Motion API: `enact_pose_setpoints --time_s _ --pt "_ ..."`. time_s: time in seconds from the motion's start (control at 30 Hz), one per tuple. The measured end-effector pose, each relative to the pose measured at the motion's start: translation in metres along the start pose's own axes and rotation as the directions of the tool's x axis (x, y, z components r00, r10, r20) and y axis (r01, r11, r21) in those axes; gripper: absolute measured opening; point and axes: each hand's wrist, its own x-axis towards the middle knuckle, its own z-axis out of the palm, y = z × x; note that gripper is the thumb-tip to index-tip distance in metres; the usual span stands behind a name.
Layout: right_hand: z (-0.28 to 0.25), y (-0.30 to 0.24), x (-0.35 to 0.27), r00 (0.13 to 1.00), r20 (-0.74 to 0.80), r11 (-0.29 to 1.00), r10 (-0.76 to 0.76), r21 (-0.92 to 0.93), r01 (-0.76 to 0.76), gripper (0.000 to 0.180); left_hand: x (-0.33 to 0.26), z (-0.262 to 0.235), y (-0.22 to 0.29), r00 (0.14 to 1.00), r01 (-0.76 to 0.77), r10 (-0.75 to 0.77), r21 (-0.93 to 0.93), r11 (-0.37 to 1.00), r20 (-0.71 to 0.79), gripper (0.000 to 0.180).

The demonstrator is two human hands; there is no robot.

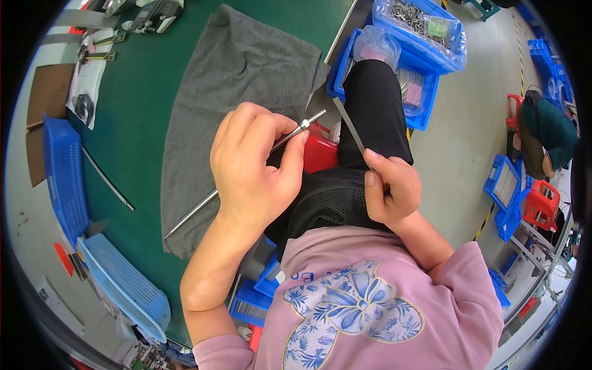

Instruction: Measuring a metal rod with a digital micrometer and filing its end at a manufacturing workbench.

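Note:
My left hand (254, 163) is closed around a slender shiny metal rod (194, 211), pinching it by thumb and fingers near its upper end. A small collar (304, 124) sits just below the rod's narrow tip, beyond my fingertips. The rod's long lower end slants down to the left over a grey cloth (240, 68). In my right hand (394, 188), thumb and curled fingers grip a thin flat grey metal strip (349, 125). That strip points up and left toward the rod's tip, apart from it. Both hands are above my lap, by the table edge.
On the green table (139, 129) lie a thin curved rod (106, 177) and, farther back, hand tools (154, 15). Blue perforated baskets (66, 169) line the left. Blue bins (425, 65) of metal parts stand beyond my knee. Another person (546, 129) is at the right, near red stools (542, 203).

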Motion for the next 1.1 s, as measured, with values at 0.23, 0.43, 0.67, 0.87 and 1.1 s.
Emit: enact_pose_setpoints --time_s 0.23,0.43,0.67,0.87,1.1 --pt "0.005 -0.001 0.002 1.000 0.028 1.000 -0.008 0.030 0.007 0.036 0.003 -0.004 -0.005 0.996 -0.084 0.085 0.070 0.994 -0.017 0.014" --pt "0.009 -0.002 0.004 0.998 0.058 0.998 -0.016 0.061 0.013 0.037 0.003 -0.005 -0.004 0.998 -0.061 0.062 0.056 0.997 -0.033 0.013" --pt "0.011 -0.002 0.007 0.998 0.047 0.998 -0.032 0.062 0.029 0.037 0.008 -0.009 -0.007 0.981 -0.190 0.194 0.199 0.961 -0.002 0.016" --pt "0.014 -0.003 0.008 0.998 0.052 0.998 -0.026 0.061 0.023 0.037 0.007 -0.008 -0.007 0.973 -0.227 0.232 0.279 0.933 0.016 0.017" --pt "0.014 -0.003 0.011 1.000 0.026 0.999 -0.018 0.043 0.017 0.036 0.009 -0.010 -0.006 0.965 -0.255 0.260 0.295 0.921 0.022 0.017"
